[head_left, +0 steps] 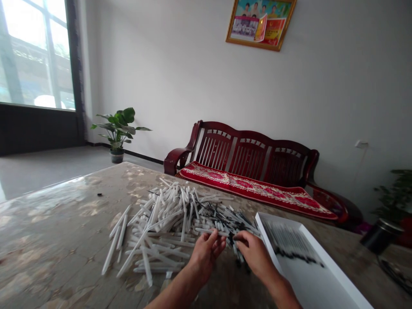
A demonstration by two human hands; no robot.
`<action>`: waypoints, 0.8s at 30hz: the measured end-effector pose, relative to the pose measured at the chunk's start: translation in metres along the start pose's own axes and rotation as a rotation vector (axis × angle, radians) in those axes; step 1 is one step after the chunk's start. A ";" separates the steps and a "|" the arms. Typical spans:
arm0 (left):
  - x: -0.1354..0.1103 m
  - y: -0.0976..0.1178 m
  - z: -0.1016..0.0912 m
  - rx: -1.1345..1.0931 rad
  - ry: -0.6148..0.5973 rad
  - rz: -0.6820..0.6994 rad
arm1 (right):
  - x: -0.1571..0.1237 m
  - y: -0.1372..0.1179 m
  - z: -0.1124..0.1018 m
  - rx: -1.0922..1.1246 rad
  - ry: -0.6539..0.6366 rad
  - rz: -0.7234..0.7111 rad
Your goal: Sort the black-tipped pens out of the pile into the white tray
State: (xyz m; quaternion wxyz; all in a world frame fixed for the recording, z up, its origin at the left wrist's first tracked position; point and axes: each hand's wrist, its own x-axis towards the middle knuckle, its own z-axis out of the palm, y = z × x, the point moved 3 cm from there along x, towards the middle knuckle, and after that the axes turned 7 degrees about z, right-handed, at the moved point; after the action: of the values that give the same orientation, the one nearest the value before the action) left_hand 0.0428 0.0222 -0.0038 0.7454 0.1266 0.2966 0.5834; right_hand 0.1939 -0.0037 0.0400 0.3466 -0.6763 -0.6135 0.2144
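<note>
A big heap of white pen barrels [167,214] lies on the marble-patterned table [58,223], mixed with black-tipped pens [230,216] on its right side. My left hand [206,253] sits at the heap's near edge, thumb and fingers pinched on a white pen. My right hand [252,251] is beside it, fingers curled around a small dark pen part. A white shallow box [317,281] to the right holds a row of finished pens [291,244].
A dark red wooden bench [251,159] with a red patterned cushion stands behind the table. A potted plant [117,128] is on the floor at the left, near a window. A dark cup [380,236] sits at the table's right edge.
</note>
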 end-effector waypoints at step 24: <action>0.006 -0.005 -0.006 0.000 0.010 0.009 | -0.008 0.010 0.008 0.275 0.172 0.049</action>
State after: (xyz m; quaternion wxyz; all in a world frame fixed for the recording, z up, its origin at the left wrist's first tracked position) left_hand 0.0443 0.0255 -0.0126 0.7411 0.1249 0.2998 0.5876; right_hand 0.1934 -0.0095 0.0267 0.4818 -0.6531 -0.5298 0.2462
